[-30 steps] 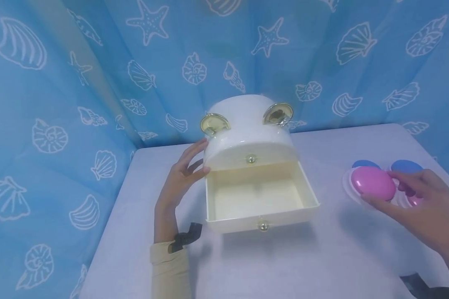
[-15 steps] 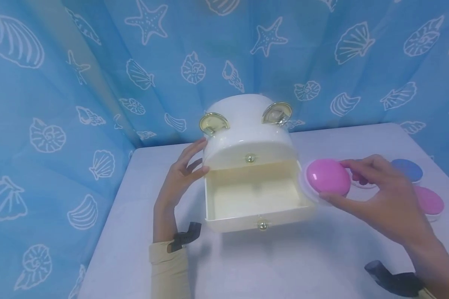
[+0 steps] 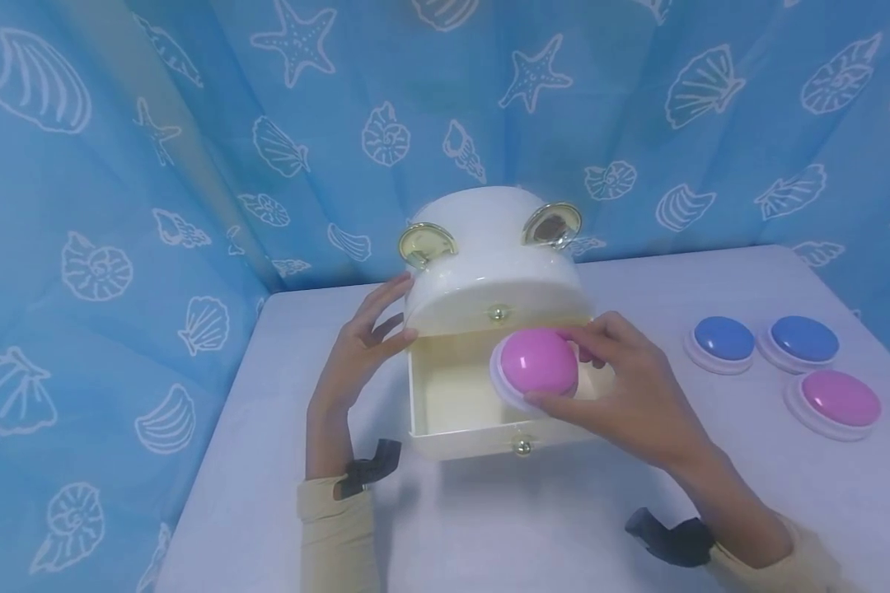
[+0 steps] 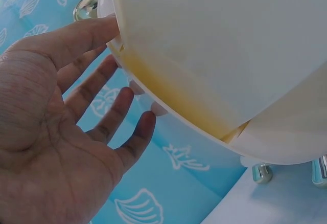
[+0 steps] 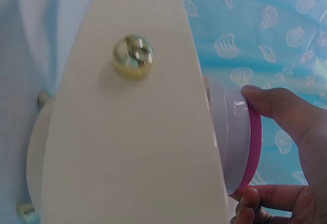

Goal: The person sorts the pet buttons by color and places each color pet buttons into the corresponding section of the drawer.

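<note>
A glossy white drawer box with two gold-rimmed ears stands on the table. Its lower drawer is pulled out, showing a cream interior. My left hand rests at the box's left side; in the left wrist view, the thumb touches the front edge and loosely spread fingers lie along the curved wall. My right hand pinches a pink dome-topped push button by its edge, over the drawer. In the right wrist view, the drawer front partly hides the button's white base.
Right of the box lie two blue push buttons, one nearer the box and one farther right, plus another pink push button. Behind the white-covered table hangs a blue seashell-patterned curtain.
My right hand has carried the pink push button left from beside the other buttons to over the drawer. My left hand and the box have stayed in place.
</note>
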`<state>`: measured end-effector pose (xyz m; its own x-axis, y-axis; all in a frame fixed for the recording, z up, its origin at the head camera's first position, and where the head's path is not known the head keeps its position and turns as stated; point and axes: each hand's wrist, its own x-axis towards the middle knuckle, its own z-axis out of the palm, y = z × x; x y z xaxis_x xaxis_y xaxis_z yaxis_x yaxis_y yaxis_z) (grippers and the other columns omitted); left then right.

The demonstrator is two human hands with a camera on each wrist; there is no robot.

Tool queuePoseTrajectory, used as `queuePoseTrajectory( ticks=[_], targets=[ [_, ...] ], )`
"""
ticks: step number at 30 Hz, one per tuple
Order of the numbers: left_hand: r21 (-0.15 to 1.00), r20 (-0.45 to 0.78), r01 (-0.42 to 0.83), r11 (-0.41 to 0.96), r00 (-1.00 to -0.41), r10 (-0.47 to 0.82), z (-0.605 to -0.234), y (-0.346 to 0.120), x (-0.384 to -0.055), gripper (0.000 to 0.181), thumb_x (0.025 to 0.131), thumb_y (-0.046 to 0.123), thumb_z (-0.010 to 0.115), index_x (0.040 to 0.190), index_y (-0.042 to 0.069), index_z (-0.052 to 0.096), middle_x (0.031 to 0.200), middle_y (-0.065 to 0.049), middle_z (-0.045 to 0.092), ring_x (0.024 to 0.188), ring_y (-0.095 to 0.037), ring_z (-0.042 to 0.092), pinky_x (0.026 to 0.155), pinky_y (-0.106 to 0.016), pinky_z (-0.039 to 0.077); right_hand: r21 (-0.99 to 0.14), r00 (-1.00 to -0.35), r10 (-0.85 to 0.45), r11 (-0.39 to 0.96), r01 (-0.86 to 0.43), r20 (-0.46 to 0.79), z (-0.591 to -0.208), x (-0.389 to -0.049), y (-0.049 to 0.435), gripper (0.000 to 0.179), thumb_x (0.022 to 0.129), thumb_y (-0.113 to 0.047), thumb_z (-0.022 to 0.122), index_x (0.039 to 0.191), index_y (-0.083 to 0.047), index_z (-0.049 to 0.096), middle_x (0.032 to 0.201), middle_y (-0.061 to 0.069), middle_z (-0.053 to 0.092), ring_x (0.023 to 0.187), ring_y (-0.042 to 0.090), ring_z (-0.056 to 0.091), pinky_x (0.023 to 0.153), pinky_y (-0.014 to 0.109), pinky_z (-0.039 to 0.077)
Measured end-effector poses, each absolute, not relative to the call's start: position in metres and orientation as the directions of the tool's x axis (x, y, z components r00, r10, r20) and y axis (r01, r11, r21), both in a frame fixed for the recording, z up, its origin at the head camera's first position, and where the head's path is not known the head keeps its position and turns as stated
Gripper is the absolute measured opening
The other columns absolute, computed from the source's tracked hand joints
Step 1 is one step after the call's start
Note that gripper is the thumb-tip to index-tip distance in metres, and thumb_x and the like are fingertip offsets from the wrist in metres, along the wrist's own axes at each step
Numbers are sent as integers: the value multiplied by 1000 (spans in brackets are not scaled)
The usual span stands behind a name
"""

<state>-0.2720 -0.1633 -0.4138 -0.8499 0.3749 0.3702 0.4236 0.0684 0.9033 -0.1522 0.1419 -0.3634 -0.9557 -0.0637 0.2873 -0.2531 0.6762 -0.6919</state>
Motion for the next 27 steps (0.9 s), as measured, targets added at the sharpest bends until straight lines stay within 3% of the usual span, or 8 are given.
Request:
queuePoseTrajectory(
  ticks=[7,13,27],
  targets=[
    [901,364,423,91,-854,372,-403,-160,-265,62,93,5,69,151,11,45,158,5,35,146,-14,29,115,-48,34,-728,-954,-104,624,-284,283,-369,-162,120,69,70,-48,89,128,-17,68,117,-3,56,103,19,52,82,43,50],
    [902,364,423,90,-855,370,-404,-160,-265,62,93,7,69,150,11,46,157,7,36,145,-13,30,114,-48,35,-726,-931,-154,588,-356,331,-375,-167,105,72,70,-43,91,133,-19,65,128,-3,54,105,16,52,82,41,52],
    [900,363,425,97,-854,372,-403,-161,-265,62,93,7,69,150,12,46,157,6,37,145,-13,30,114,-46,36,-709,-929,-193,603,-365,314,-375,-168,88,81,69,-39,92,138,-12,60,123,1,53,106,20,52,84,42,54]
  ],
)
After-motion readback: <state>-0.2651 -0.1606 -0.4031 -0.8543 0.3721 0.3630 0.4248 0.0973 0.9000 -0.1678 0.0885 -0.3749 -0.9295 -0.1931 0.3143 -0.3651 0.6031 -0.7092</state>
